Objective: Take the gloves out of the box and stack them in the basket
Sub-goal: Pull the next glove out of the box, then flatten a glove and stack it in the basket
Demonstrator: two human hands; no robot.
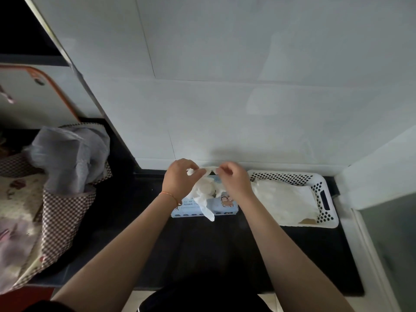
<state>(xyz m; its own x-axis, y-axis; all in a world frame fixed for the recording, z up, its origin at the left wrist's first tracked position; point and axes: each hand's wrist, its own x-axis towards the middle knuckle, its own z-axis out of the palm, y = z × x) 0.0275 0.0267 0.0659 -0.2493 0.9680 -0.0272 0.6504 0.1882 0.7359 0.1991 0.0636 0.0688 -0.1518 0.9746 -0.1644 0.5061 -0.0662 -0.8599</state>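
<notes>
A glove (203,188) is held up over the box (221,204), pinched at its upper edge by the left hand (180,179) and the right hand (234,180). The fingers (221,168) are curled tight on that thin film, likely so it is spread flat before stacking. One end is left dangling below the fingers, down the box front. Just right of the fingers, the basket (324,188) is set on the dark desk (202,255), with a stack (283,201) already laid flat inside, kept close for a short carry.
</notes>
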